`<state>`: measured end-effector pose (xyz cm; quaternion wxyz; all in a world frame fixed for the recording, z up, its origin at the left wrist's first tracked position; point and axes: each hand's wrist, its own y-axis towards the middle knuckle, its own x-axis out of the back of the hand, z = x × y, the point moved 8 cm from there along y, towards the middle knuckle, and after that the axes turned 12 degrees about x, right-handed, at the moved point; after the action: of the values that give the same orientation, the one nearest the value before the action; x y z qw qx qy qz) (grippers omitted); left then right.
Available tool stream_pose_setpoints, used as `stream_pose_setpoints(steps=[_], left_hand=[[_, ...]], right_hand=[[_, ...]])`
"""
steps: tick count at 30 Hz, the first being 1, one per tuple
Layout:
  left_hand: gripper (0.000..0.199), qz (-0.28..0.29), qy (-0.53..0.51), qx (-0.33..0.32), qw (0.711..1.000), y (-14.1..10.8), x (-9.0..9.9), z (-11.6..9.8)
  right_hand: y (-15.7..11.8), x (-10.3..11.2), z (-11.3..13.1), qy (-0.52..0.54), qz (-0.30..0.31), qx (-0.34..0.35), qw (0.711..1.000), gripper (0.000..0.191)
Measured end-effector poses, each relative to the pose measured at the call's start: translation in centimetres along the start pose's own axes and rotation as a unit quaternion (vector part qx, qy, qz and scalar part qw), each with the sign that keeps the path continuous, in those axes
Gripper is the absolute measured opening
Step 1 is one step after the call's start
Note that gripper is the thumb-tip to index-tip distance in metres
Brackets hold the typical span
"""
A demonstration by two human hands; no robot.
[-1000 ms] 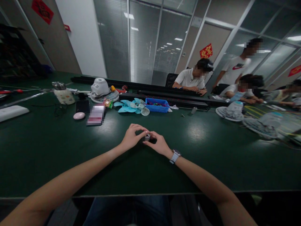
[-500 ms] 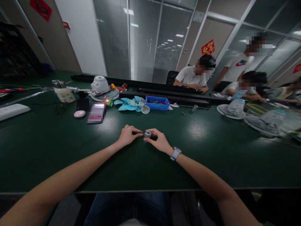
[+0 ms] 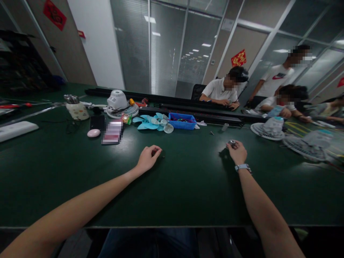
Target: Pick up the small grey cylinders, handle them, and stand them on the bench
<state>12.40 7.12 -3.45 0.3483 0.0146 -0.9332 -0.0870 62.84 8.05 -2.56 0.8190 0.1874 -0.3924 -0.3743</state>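
My right hand (image 3: 238, 152) is raised a little above the green table at the right, fingers wrapped round a small grey metal cylinder (image 3: 231, 142) with a round hole in its top. Its shadow falls on the table to the left. My left hand (image 3: 149, 157) rests over the middle of the table, thumb and index finger pinched together; whatever lies between them is too small to make out. A tiny dark speck (image 3: 163, 156) shows on the table just beside those fingertips.
Beyond my hands are light-blue fan blades (image 3: 152, 122), a blue bin (image 3: 182, 121) of wires, a white fan housing (image 3: 117, 100), a phone (image 3: 113, 131) and a pink oval object (image 3: 94, 133). A small cylinder (image 3: 225, 127) stands farther right, near more fan parts (image 3: 268, 129). Several people are across the table.
My right hand has carried the metal cylinder away to the right and slightly up from beside my left hand. The left hand has stayed nearly in place, its fingers curled more.
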Motion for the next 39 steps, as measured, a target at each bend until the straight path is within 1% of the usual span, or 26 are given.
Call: stream_pose_setpoints(steps=[3, 5, 6, 8, 9, 10, 11, 12, 13, 14, 15, 16, 17, 18, 19, 20, 22, 24, 27, 30, 32, 35, 37, 39], left_hand=[[0.029, -0.009, -0.02, 0.018, 1.0, 0.1, 0.2, 0.3], [0.031, -0.012, -0.036, 0.034, 0.999, 0.1, 0.4, 0.6], [0.031, -0.014, -0.045, 0.041, 0.998, 0.1, 0.4, 0.7], [0.032, -0.023, -0.062, 0.053, 0.996, 0.2, 0.6, 0.9], [0.032, -0.029, -0.071, 0.056, 0.995, 0.2, 0.8, 1.0], [0.032, -0.035, -0.079, 0.058, 0.995, 0.2, 0.9, 1.0], [0.031, -0.04, -0.086, 0.059, 0.994, 0.2, 0.9, 1.1], [0.031, -0.043, -0.093, 0.059, 0.993, 0.1, 1.0, 1.1], [0.03, -0.044, -0.097, 0.059, 0.993, 0.1, 1.0, 1.1], [0.029, -0.044, -0.099, 0.058, 0.992, 0.1, 1.0, 1.2], [0.028, -0.044, -0.1, 0.057, 0.992, 0.1, 1.0, 1.2], [0.027, -0.044, -0.101, 0.056, 0.992, 0.1, 0.9, 1.2], [0.027, -0.044, -0.102, 0.054, 0.992, 0.1, 0.9, 1.1], [0.027, -0.044, -0.102, 0.052, 0.992, 0.1, 0.9, 1.1], [0.027, -0.044, -0.103, 0.05, 0.993, 0.1, 0.9, 1.0], [0.027, -0.043, -0.103, 0.048, 0.993, 0.0, 0.8, 1.0], [0.026, -0.039, -0.104, 0.045, 0.993, 0.0, 0.8, 0.8], [0.026, -0.037, -0.104, 0.046, 0.993, 0.0, 0.8, 0.8], [0.027, -0.034, -0.101, 0.05, 0.993, 0.0, 0.7, 0.8], [0.027, -0.033, -0.099, 0.046, 0.993, 0.0, 0.7, 0.7], [0.027, -0.036, -0.098, 0.047, 0.993, 0.0, 0.8, 0.7], [0.027, -0.04, -0.09, 0.058, 0.993, 0.0, 0.8, 0.8], [0.027, -0.037, -0.088, 0.063, 0.993, 0.1, 0.9, 0.8], [0.028, -0.033, -0.091, 0.062, 0.993, 0.1, 0.9, 0.8]], right_hand=[[-0.1, 0.6, -1.8, -0.051, 0.019, -0.039, 0.998, 0.046], [-0.2, 0.5, -1.6, -0.065, 0.037, -0.046, 0.996, 0.055], [-0.3, 0.5, -1.0, -0.08, 0.032, -0.034, 0.996, 0.063], [-0.5, 1.0, 1.7, -0.125, -0.014, 0.016, 0.992, 0.08], [-0.9, 1.1, 3.7, -0.144, -0.042, 0.055, 0.987, 0.084], [-1.5, 1.0, 6.1, -0.153, -0.058, 0.099, 0.982, 0.084], [-2.4, 0.4, 8.8, -0.15, -0.054, 0.144, 0.977, 0.08], [-3.7, -0.6, 11.6, -0.134, -0.025, 0.191, 0.972, 0.073], [-5.3, -2.0, 14.4, -0.11, 0.027, 0.236, 0.965, 0.067], [-7.3, -3.5, 17.3, -0.079, 0.097, 0.279, 0.952, 0.061], [-9.7, -5.2, 20.0, -0.047, 0.181, 0.322, 0.928, 0.058], [-12.5, -6.7, 22.5, -0.019, 0.265, 0.365, 0.892, 0.058], [-15.2, -7.8, 24.5, 0.004, 0.335, 0.401, 0.853, 0.058], [-17.6, -8.6, 26.1, 0.022, 0.39, 0.425, 0.817, 0.058], [-19.5, -9.1, 27.2, 0.035, 0.431, 0.439, 0.788, 0.059], [-20.8, -9.5, 27.9, 0.042, 0.459, 0.444, 0.769, 0.06], [-22.0, -9.9, 28.4, 0.048, 0.487, 0.435, 0.756, 0.062], [-22.1, -10.1, 28.4, 0.05, 0.5, 0.423, 0.754, 0.064], [-21.7, -10.1, 28.5, 0.061, 0.499, 0.424, 0.753, 0.065], [-21.3, -9.8, 28.9, 0.083, 0.474, 0.436, 0.761, 0.055], [-20.8, -9.3, 29.0, 0.105, 0.435, 0.436, 0.781, 0.043], [-19.0, -8.4, 28.3, 0.142, 0.352, 0.412, 0.829, 0.026], [-17.2, -7.7, 27.1, 0.155, 0.29, 0.392, 0.859, 0.02], [-14.7, -6.7, 25.2, 0.142, 0.22, 0.377, 0.888, 0.019]])
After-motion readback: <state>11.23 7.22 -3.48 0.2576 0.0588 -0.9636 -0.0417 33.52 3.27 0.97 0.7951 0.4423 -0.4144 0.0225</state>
